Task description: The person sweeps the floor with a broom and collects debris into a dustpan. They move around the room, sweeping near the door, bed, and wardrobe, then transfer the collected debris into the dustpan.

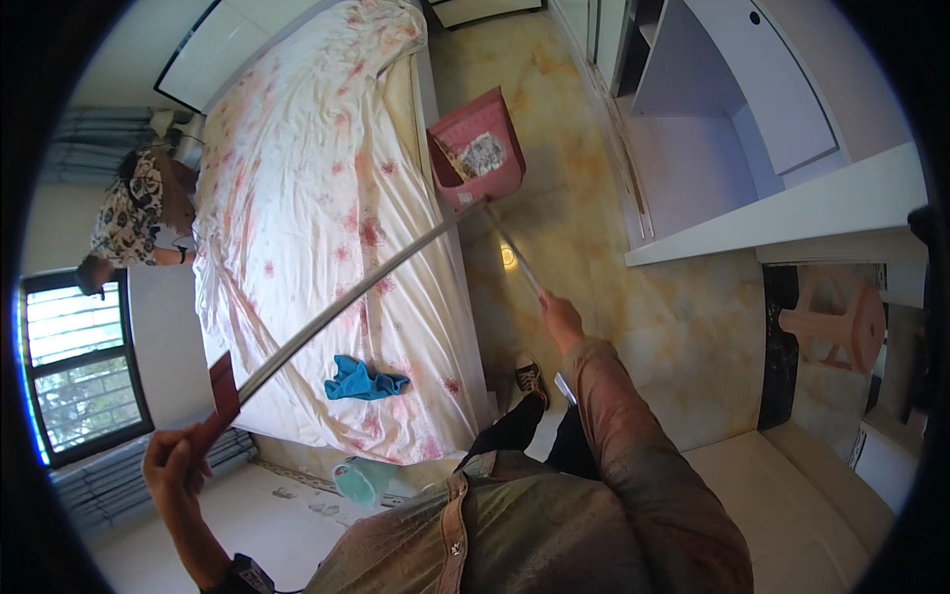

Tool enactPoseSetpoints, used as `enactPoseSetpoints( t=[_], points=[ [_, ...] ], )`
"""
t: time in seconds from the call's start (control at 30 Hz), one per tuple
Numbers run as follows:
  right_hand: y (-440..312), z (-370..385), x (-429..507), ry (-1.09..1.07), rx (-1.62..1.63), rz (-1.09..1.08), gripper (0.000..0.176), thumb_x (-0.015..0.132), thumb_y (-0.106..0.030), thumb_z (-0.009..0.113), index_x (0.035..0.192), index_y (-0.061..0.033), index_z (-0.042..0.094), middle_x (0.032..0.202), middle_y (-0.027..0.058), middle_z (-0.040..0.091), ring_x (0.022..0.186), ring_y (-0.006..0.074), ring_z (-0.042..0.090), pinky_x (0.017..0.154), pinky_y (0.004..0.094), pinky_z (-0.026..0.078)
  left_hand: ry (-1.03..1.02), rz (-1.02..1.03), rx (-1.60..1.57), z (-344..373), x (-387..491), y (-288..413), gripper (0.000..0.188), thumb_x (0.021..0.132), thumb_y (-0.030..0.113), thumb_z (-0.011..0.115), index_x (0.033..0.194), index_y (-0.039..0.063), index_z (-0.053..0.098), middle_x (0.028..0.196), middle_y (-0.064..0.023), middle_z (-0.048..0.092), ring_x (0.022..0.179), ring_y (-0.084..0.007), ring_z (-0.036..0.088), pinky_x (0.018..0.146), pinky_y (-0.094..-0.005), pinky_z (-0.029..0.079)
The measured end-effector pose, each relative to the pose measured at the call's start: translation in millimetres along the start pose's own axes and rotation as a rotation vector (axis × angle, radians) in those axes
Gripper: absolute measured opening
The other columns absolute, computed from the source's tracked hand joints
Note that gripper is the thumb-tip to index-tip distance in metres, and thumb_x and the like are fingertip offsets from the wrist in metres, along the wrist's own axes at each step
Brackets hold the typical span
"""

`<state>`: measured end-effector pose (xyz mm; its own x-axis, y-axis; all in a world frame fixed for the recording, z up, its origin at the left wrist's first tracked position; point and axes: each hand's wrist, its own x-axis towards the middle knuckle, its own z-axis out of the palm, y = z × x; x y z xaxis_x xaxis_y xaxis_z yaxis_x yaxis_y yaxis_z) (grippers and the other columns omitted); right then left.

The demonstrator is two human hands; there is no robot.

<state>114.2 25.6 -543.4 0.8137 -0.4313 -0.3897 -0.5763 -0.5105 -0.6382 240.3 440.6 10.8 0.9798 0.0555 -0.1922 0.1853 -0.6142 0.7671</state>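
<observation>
My left hand is closed around the dark red grip of a long metal pole. The pole slants over the bed to the near edge of a pink plastic dustpan. Grey-white fuzzy material lies in the dustpan; whether it is debris or bristles, I cannot tell. My right hand grips a thinner metal rod that meets the same edge. Which one is fixed to the dustpan is unclear. A crumpled blue cloth rests on the flowered bedsheet.
The bed's side frame runs left of the marbled floor. An open cabinet stands at right, with a pink plastic stool below it. Another person bends at the bed's far side. A teal bucket is near its foot.
</observation>
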Motion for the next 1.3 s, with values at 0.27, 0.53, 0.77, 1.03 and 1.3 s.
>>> enactPoseSetpoints(
  t=[0.27, 0.53, 0.77, 1.03, 1.3],
  points=[
    [23, -146, -67, -0.164, 0.329, 0.363, 0.06, 0.094, -0.011, 0.051, 0.149, -0.0262, 0.031, 0.06, 0.0108, 0.051, 0.041, 0.0201, 0.047, 0.038, 0.0366, 0.039, 0.003, -0.131, 0.056, 11, -20, -6, 0.013, 0.081, 0.002, 0.063, 0.092, -0.004, 0.067, 0.078, -0.0133, 0.068, 0.047, -0.0091, 0.055, 0.038, -0.0193, 0.035],
    [51, -278, -398, -0.414, -0.007, 0.35, 0.06, 0.096, -0.013, 0.051, 0.15, -0.0253, 0.028, 0.067, 0.0155, 0.058, 0.052, 0.0265, 0.057, 0.049, 0.0418, 0.048, -0.199, -0.079, 0.077, 15, -6, -19, 0.015, 0.08, 0.001, 0.068, 0.093, -0.006, 0.068, 0.079, -0.0099, 0.069, 0.058, -0.0085, 0.06, 0.053, -0.0211, 0.048],
    [94, -205, -418, -0.438, 0.002, 0.213, 0.052, 0.094, -0.02, 0.053, 0.144, -0.0156, 0.038, 0.089, 0.0179, 0.065, 0.081, 0.0366, 0.064, 0.069, 0.0461, 0.05, -0.226, -0.142, 0.159, 33, 10, -19, 0.014, 0.078, 0.0, 0.07, 0.09, -0.007, 0.068, 0.081, -0.012, 0.071, 0.06, -0.0099, 0.062, 0.052, -0.0224, 0.049],
    [51, -148, -193, -0.205, -0.107, 0.256, 0.044, 0.097, -0.022, 0.048, 0.14, -0.0246, 0.043, 0.085, 0.0248, 0.063, 0.074, 0.0393, 0.063, 0.065, 0.0491, 0.049, -0.236, -0.199, 0.113, 22, 5, -12, 0.012, 0.077, -0.001, 0.069, 0.086, -0.007, 0.067, 0.088, -0.0143, 0.071, 0.06, -0.0106, 0.063, 0.052, -0.0223, 0.05],
    [-12, -204, -5, -0.371, 0.28, 0.265, 0.058, 0.096, -0.012, 0.051, 0.15, -0.0178, 0.03, 0.071, 0.0096, 0.061, 0.055, 0.0179, 0.058, 0.052, 0.0357, 0.047, -0.275, -0.149, 0.11, 24, -1, -38, 0.011, 0.077, -0.001, 0.069, 0.086, -0.007, 0.067, 0.088, -0.0143, 0.07, 0.062, -0.0106, 0.062, 0.052, -0.0219, 0.049]
  ],
)
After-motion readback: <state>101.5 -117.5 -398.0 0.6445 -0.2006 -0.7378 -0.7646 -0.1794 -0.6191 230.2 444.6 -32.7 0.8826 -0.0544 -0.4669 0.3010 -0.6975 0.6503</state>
